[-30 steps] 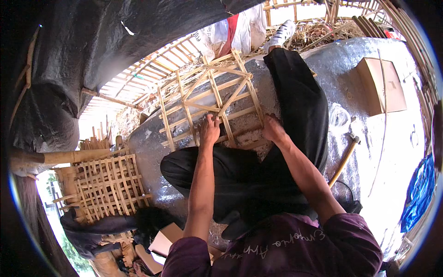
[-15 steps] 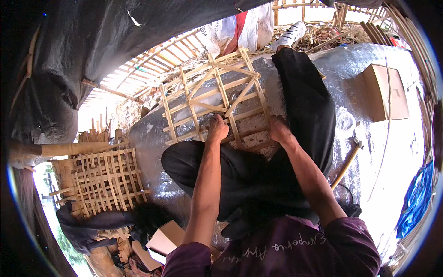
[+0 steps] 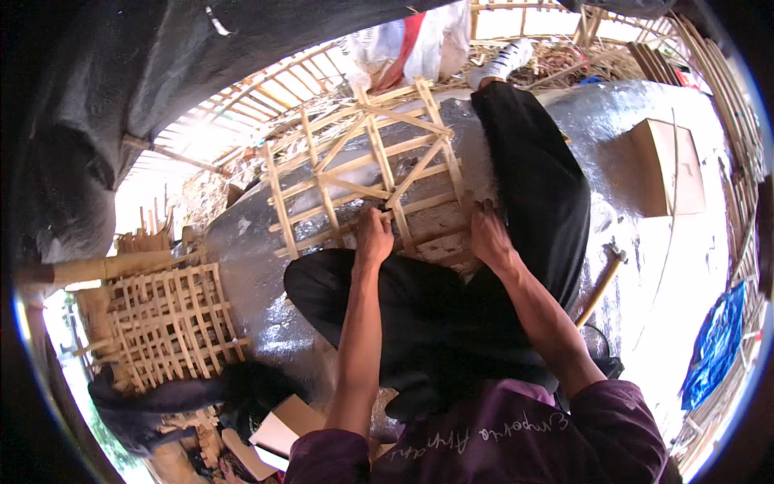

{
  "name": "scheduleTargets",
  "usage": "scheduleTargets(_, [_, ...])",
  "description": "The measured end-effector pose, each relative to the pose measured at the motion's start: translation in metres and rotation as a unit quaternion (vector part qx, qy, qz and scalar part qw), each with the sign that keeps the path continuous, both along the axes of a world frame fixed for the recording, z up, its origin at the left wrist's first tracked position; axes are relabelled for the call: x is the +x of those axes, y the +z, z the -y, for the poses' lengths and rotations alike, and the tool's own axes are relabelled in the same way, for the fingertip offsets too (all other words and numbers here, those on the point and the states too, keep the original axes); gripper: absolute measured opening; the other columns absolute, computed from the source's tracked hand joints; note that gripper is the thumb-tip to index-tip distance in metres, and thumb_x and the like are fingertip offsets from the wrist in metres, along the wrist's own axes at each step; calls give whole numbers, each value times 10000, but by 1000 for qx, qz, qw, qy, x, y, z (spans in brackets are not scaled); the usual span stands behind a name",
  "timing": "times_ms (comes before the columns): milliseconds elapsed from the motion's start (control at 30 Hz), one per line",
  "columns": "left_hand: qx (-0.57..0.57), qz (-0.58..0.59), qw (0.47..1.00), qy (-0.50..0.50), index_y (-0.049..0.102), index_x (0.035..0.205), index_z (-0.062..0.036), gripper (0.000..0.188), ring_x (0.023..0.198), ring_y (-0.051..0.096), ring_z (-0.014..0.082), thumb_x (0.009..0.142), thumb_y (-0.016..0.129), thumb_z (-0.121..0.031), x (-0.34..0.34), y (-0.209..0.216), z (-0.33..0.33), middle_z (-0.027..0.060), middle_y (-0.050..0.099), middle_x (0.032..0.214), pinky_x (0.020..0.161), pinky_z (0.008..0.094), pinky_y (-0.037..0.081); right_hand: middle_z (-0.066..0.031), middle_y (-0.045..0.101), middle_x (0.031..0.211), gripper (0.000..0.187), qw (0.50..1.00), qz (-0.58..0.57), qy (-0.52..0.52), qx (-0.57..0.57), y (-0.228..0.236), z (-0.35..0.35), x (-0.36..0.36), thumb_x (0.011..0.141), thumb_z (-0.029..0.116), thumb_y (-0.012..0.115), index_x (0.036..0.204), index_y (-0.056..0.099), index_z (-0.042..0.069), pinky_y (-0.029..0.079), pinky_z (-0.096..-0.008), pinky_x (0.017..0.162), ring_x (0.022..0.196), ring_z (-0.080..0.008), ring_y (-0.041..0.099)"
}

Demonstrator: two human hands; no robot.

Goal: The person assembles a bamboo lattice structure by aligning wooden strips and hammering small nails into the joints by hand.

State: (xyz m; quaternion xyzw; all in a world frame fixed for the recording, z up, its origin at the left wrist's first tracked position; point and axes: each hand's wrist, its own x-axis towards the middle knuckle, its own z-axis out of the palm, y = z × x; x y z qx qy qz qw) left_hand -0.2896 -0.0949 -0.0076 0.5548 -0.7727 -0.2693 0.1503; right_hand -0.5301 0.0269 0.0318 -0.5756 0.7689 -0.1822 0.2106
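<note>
While both hands' fingers grip the bamboo lattice (image 3: 367, 173), a hammer (image 3: 601, 282) lies right.

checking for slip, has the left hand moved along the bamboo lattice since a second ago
No. The left hand grips the same near edge of the bamboo lattice, just above the black-trousered knee; only the camera view shifted.

Head-worn fisheye, steeply downward, close over lap
</note>
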Motion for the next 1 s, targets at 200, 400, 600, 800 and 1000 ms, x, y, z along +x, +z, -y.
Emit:
scheduleTargets(200, [96,-28,992,74,512,1214,-4,408,1229,472,384,942,595,-296,35,16,-11,201,531,1267,1043,447,361,-164,563,1165,430,967,88,-37,-237,104,-26,-15,770,107,709,1170,565,40,491,-422,889,1043,-346,571])
scheduleTargets(400, [-6,-110,994,7,531,1172,-16,285,1181,503,353,947,589,-181,13,76,-15,183,537,1248,1021,422,378,-143,686,976,255,897,-37,-410,-162,92,-136,-154,818,-4,631,1069,644,41,532,-354,736,801,-240,680])
scheduleTargets(600, [-3,-213,976,36,557,1126,-8,190,1158,539,288,951,561,-83,28,91,-14,169,545,1250,931,403,480,-187,700,878,214,946,1,-319,56,29,-141,-201,858,100,606,1044,696,45,543,-378,693,761,-271,697])
scheduleTargets(800, [-50,-235,967,85,574,1084,31,149,1047,601,251,948,538,-16,29,84,-38,145,582,1169,906,363,500,-241,623,894,98,960,-102,-227,128,12,-111,-211,755,22,525,802,601,-19,508,-490,688,849,-427,624])
scheduleTargets(1000, [31,-356,918,-171,629,1013,-49,100,909,632,224,947,565,-87,-148,160,-117,102,644,996,806,337,507,-181,626,855,154,955,-126,-265,37,10,-121,-203,851,139,520,782,595,24,485,-491,642,783,-404,623])
